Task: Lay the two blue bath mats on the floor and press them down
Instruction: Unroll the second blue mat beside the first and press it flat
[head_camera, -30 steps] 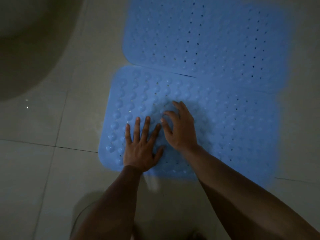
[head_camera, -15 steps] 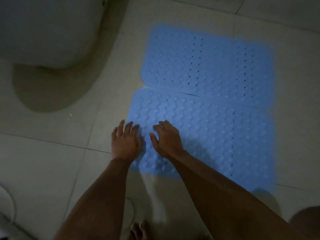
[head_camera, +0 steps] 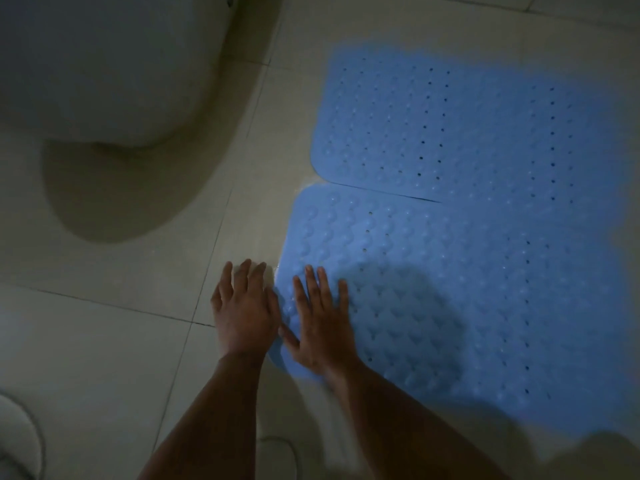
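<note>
Press your flat, spread right hand (head_camera: 320, 320) firmly into the near blue bubbled rubber bath mat (head_camera: 433, 289); bring your spread left hand (head_camera: 244, 310) off the pale tile floor (head_camera: 104, 341) onto its edge

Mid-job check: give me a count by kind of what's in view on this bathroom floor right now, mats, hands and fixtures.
Blue bath mats: 2, the near mat and the far mat, lying edge to edge
Hands: 2, the left hand and the right hand, both flat
White toilet: 1
Total: 5
</note>
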Available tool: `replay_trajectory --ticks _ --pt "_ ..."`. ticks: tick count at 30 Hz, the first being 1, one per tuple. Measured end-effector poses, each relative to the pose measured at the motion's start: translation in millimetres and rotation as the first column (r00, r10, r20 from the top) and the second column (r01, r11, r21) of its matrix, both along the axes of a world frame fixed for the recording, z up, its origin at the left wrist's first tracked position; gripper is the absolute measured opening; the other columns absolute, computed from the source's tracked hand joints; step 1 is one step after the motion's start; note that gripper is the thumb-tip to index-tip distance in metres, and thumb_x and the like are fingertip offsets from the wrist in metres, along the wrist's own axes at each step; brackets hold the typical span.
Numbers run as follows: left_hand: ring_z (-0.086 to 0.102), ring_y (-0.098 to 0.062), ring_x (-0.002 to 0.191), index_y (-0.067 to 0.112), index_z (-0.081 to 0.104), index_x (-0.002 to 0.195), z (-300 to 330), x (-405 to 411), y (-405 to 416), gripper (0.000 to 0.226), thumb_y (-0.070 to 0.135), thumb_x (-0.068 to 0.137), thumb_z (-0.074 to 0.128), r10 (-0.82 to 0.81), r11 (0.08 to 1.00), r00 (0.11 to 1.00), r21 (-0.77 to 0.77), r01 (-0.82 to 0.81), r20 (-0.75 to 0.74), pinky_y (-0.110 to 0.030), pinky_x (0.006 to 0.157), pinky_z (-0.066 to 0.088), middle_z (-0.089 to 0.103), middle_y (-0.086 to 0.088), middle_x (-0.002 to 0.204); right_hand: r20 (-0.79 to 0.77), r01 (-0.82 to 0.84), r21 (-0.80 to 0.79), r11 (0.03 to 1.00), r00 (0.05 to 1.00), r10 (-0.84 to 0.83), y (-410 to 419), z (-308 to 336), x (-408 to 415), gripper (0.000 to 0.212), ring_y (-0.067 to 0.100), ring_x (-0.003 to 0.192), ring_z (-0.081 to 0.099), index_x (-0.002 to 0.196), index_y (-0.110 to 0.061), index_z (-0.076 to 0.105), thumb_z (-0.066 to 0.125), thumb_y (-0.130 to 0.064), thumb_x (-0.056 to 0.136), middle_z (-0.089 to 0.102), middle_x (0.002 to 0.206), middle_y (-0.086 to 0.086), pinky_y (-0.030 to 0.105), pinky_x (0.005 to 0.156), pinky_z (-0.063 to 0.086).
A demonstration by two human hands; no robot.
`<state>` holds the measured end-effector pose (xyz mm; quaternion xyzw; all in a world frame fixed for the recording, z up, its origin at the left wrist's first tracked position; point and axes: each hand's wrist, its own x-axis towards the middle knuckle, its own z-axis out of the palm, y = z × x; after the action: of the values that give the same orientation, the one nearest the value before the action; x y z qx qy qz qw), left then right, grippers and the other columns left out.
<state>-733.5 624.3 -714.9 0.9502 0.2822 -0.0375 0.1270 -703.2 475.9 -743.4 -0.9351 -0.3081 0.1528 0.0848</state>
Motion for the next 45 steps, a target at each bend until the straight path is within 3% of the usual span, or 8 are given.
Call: replay_trajectory --ticks 13,20,25,28,32,35,37,45 --pt "0.034 -0.035 0.15 0.021 0.054 0.142 -10 -7 0 0.054 0.041 0.096 0.036 -0.024 0.999 0.999 -0.032 0.023 -0.04 -0.057 0.11 0.04 0.049 -0.007 0.153 -0.036 0.01 0.016 1.0 0.999 -0.009 -2 -4 2 0.082 0.029 0.158 -0.011 0.163 -0.018 0.014 0.031 -0.065 0.098 -0.004 0.171 0.01 0.064 0.123 0.005" --pt "0.038 -0.035 0.149 0.021 0.06 0.139 26 -12 -2 0.054 0.042 0.096 0.035 -0.02 1.0 1.0 0.009 0.02 0.018 -0.054 0.109 0.041 0.055 -0.006 0.149 -0.111 0.046 0.017 0.999 0.993 -0.044 1 0 3 0.079 0.026 0.158 -0.006 0.162 -0.021 0.017 0.027 -0.067 0.099 0.0 0.172 0.007 0.062 0.124 0.004" --pt "0.043 -0.035 0.145 0.021 0.063 0.135 41 -21 -7 0.052 0.04 0.094 0.038 -0.048 0.999 0.999 0.023 0.047 0.011 -0.054 0.106 0.045 0.058 -0.005 0.146 -0.247 0.059 0.078 0.995 0.968 -0.038 3 28 26 0.054 0.018 0.157 0.015 0.147 -0.029 0.046 0.043 -0.05 0.098 0.022 0.169 -0.001 0.054 0.122 0.013" --pt "0.048 -0.037 0.142 0.02 0.065 0.134 37 -14 -22 0.053 0.041 0.095 0.037 -0.096 0.995 0.995 -0.009 0.096 -0.005 -0.055 0.104 0.049 0.061 -0.008 0.143 -0.359 0.175 0.156 0.972 0.927 -0.11 -1 53 62 0.035 0.019 0.137 0.05 0.128 -0.029 0.062 0.052 -0.042 0.098 0.057 0.143 -0.003 0.041 0.113 0.037" --pt "0.041 -0.042 0.147 0.021 0.057 0.146 12 -4 -43 0.059 0.048 0.099 0.034 -0.191 0.979 0.981 -0.079 0.188 -0.039 -0.057 0.11 0.044 0.05 -0.013 0.156 -0.288 0.275 0.309 0.91 0.939 -0.186 -15 63 94 0.031 0.018 0.116 0.063 0.115 -0.027 0.068 0.053 -0.041 0.092 0.069 0.119 -0.007 0.039 0.099 0.051" --pt "0.007 -0.039 0.159 0.029 0.027 0.163 -15 -2 -53 0.067 0.06 0.104 0.028 -0.257 0.961 0.966 -0.114 0.251 -0.04 -0.055 0.125 0.019 0.009 -0.008 0.174 -0.175 0.258 0.414 0.873 0.964 -0.202 -25 60 107 0.034 0.02 0.109 0.065 0.107 -0.026 0.07 0.046 -0.042 0.088 0.07 0.111 -0.008 0.042 0.093 0.054" --pt "-0.009 -0.034 0.16 0.029 0.011 0.166 -28 -4 -59 0.077 0.07 0.102 0.025 -0.307 0.949 0.95 -0.088 0.302 -0.052 -0.055 0.128 0.004 -0.009 -0.005 0.174 -0.119 0.233 0.455 0.86 0.972 -0.201 -33 56 113 0.031 0.021 0.106 0.065 0.103 -0.026 0.071 0.047 -0.039 0.087 0.07 0.108 -0.008 0.045 0.089 0.056" --pt "0.005 -0.035 0.16 0.024 0.024 0.164 -42 -1 -64 0.083 0.07 0.097 0.042 -0.308 0.951 0.951 0.006 0.308 -0.002 -0.062 0.125 0.015 0.01 -0.009 0.173 -0.025 0.164 0.455 0.875 0.985 -0.172 -52 32 135 0.02 0.026 0.106 0.064 0.097 -0.024 0.071 0.057 -0.027 0.083 0.069 0.108 -0.004 0.046 0.084 0.058"
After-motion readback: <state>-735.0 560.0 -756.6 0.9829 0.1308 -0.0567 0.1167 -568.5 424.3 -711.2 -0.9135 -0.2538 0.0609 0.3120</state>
